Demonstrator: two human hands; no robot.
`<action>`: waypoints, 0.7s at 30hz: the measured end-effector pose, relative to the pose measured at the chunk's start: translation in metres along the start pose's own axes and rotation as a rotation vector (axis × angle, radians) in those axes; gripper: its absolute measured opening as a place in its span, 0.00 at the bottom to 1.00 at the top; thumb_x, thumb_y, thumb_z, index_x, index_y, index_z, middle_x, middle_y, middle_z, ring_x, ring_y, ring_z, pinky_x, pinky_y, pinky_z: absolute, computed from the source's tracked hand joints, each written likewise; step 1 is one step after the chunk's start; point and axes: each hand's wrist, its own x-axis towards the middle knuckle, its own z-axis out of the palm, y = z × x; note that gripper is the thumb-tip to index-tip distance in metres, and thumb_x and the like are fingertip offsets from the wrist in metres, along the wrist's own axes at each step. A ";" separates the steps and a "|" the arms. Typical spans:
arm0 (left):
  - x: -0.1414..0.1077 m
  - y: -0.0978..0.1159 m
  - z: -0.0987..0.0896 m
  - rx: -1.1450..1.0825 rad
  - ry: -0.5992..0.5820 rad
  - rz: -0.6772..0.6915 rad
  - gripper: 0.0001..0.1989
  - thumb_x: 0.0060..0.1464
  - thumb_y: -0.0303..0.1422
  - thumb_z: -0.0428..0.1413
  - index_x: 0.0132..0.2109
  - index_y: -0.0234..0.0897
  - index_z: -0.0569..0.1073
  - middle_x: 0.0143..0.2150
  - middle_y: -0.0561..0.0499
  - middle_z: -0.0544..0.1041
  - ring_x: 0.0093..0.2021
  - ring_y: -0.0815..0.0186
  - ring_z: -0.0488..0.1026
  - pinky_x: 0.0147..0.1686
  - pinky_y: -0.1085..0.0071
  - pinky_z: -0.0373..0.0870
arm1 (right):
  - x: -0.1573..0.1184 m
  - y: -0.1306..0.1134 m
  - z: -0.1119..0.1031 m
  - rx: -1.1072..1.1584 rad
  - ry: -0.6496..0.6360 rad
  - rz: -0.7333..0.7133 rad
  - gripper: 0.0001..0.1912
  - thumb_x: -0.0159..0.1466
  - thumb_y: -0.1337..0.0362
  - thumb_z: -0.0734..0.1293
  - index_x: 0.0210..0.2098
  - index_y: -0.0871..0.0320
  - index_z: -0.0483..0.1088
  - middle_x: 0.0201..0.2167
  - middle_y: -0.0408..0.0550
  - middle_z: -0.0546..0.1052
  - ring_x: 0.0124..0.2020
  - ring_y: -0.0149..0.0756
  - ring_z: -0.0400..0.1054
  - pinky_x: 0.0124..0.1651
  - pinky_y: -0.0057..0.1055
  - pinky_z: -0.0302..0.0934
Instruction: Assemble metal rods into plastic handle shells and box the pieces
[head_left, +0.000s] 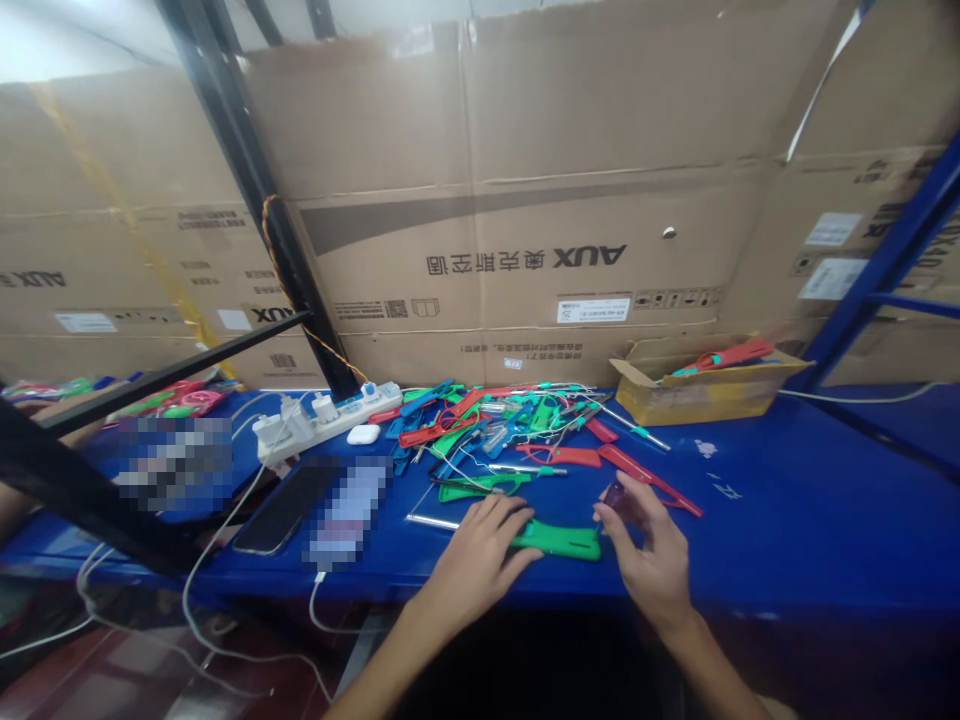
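A green stick lighter (pixel 566 541) with a thin metal tube (pixel 433 522) lies across the front of the blue table. My left hand (pixel 491 545) is closed around its middle, pressing it down, and hides part of the body. Beside the lighter's right end, my right hand (pixel 651 548) pinches a small dark purple piece (pixel 615 494); its lower part is hidden, so its kind is unclear. Just behind both hands lie a red casing (pixel 651 480) and another green casing (pixel 480 487). Farther back spreads a heap of red, green and blue lighter parts (pixel 517 415) with wires and metal tubes.
An open cardboard box (pixel 697 400) with red parts stands at the back right. To the left are a white power strip (pixel 326 418), a white earphone case (pixel 363 434) and two phones (pixel 289 508), one cabled. Black frame bars (pixel 259 180) and cardboard walls (pixel 487 130) enclose the table.
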 end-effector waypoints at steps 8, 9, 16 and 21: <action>0.001 0.000 -0.002 0.002 -0.003 0.000 0.21 0.66 0.41 0.58 0.62 0.39 0.69 0.61 0.44 0.74 0.63 0.51 0.68 0.61 0.50 0.68 | 0.008 -0.007 -0.002 0.005 -0.088 -0.049 0.20 0.71 0.66 0.66 0.61 0.48 0.69 0.42 0.47 0.76 0.33 0.34 0.75 0.36 0.32 0.75; 0.000 0.000 -0.002 0.003 -0.001 0.002 0.21 0.66 0.40 0.58 0.61 0.39 0.69 0.61 0.44 0.74 0.63 0.51 0.69 0.61 0.50 0.68 | 0.007 -0.007 -0.002 0.026 -0.096 -0.035 0.21 0.72 0.67 0.64 0.62 0.47 0.68 0.43 0.48 0.76 0.33 0.33 0.75 0.36 0.32 0.75; -0.001 0.001 -0.001 0.000 0.007 0.005 0.20 0.66 0.40 0.58 0.61 0.39 0.70 0.60 0.44 0.74 0.62 0.52 0.69 0.60 0.51 0.69 | -0.001 -0.003 0.001 0.121 -0.103 0.048 0.24 0.72 0.67 0.63 0.67 0.47 0.63 0.46 0.48 0.78 0.35 0.33 0.76 0.35 0.31 0.75; -0.001 0.001 -0.001 -0.004 0.011 0.007 0.20 0.67 0.41 0.58 0.61 0.39 0.69 0.61 0.44 0.74 0.62 0.52 0.69 0.60 0.51 0.69 | 0.000 0.000 0.002 0.087 -0.048 0.031 0.26 0.69 0.67 0.68 0.64 0.47 0.66 0.43 0.47 0.77 0.34 0.34 0.77 0.34 0.32 0.76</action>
